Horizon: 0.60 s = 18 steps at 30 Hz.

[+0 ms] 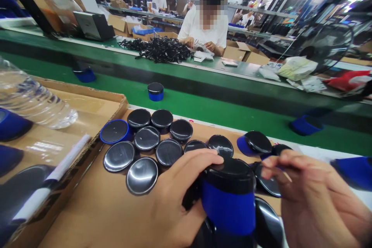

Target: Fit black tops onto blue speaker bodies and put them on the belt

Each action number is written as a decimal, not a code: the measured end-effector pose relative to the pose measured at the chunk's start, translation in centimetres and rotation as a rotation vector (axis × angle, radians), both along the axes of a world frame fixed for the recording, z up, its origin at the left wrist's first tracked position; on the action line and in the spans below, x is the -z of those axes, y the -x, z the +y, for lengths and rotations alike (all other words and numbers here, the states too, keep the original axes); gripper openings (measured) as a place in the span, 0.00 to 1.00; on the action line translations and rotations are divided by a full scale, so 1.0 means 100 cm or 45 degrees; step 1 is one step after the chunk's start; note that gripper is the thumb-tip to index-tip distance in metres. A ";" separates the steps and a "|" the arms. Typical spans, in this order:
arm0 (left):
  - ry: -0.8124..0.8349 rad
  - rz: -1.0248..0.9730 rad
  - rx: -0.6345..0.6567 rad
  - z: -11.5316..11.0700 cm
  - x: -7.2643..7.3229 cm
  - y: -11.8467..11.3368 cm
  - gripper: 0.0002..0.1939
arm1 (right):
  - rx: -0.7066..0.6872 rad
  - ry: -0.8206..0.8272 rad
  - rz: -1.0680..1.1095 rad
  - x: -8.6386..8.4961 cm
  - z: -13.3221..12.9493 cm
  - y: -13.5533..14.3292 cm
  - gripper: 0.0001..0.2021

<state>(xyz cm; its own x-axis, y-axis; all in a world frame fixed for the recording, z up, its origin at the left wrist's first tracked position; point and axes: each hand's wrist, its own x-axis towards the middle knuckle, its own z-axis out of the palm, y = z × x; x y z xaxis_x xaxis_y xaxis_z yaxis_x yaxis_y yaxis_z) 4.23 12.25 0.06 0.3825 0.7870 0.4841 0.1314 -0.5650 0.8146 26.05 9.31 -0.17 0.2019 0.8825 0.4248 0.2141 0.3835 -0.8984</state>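
Note:
My left hand (171, 197) is wrapped around a blue round container with a glossy black top (229, 201), holding it upright at the lower middle. To the right of it, my right hand (319, 193) is closed in a pinch; a thin pale sliver shows by its fingers, too small to name. Several black round discs or lids (142, 175) lie on the cardboard (95, 209) to the left and beneath my hands. One blue-rimmed black piece (115, 131) sits at their left edge. Behind my right fingertips stands another blue container with a black top (255, 142).
A cardboard box (110, 104) on the left holds a clear plastic bottle (43, 97) and blue pieces. More blue-and-black containers (155, 92) sit on the green conveyor belt (197, 104). Across it, a person (203, 27) in white works beside a heap of black parts (162, 48).

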 end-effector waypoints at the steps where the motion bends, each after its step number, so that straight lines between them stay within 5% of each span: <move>1: -0.004 -0.004 -0.009 0.000 0.000 0.000 0.29 | -0.005 0.001 0.004 -0.002 -0.001 0.004 0.17; 7: -0.056 -0.016 -0.143 -0.002 -0.003 -0.007 0.29 | -0.190 0.230 -0.142 -0.013 -0.011 0.047 0.25; 10: 0.046 -0.128 -0.288 -0.007 -0.003 -0.012 0.28 | -0.190 0.538 0.276 -0.016 -0.015 0.057 0.18; 12: 0.080 -0.156 -0.220 -0.009 -0.002 -0.014 0.28 | -0.290 0.674 0.540 -0.014 -0.013 0.056 0.16; 18: -0.124 -0.189 -0.177 -0.009 0.009 -0.019 0.29 | -0.399 0.647 0.568 -0.006 -0.006 0.051 0.21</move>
